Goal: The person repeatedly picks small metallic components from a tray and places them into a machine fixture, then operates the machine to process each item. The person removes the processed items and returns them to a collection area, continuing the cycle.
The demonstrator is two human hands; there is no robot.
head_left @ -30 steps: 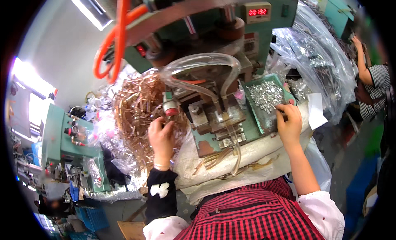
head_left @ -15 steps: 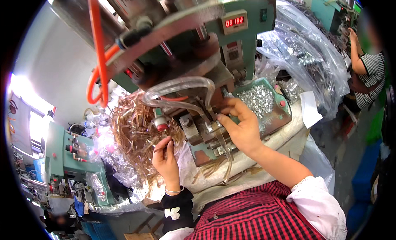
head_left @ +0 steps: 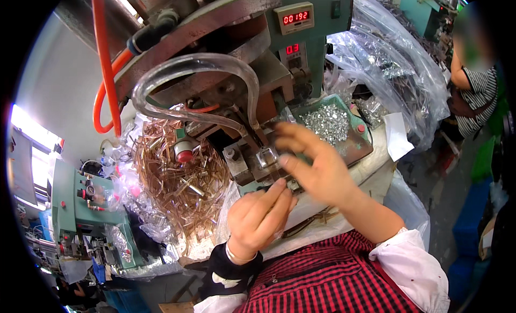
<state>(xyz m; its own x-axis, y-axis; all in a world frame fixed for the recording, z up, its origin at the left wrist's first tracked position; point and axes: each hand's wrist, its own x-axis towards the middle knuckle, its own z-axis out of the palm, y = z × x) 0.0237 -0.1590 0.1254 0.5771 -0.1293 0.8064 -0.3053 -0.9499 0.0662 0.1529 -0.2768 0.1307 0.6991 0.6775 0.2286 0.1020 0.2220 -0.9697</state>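
Observation:
My right hand (head_left: 317,168) hovers, blurred, with fingers spread over the small square metal fixture (head_left: 266,157) on the bed of the green press machine (head_left: 317,49). Its thumb is right beside the fixture. My left hand (head_left: 258,216) is just below, its fingers held together and pointing up toward the same fixture; whether they pinch anything is hidden. Left of that hand lies a heap of copper-coloured wire pieces (head_left: 177,178). Behind my right hand a green tray (head_left: 352,106) holds several small silvery parts (head_left: 325,122).
A clear hose (head_left: 188,71) and an orange hose (head_left: 102,71) loop over the bed. A red knob (head_left: 184,154) sits left of the fixture, a digit display (head_left: 293,17) above. Clear bags of parts (head_left: 387,60) and another person (head_left: 475,87) are at right, another green machine (head_left: 75,205) at left.
My right hand has come from the tray of silvery parts to the fixture. My left hand has moved right from the wire heap to just under the fixture. The view has tilted closer.

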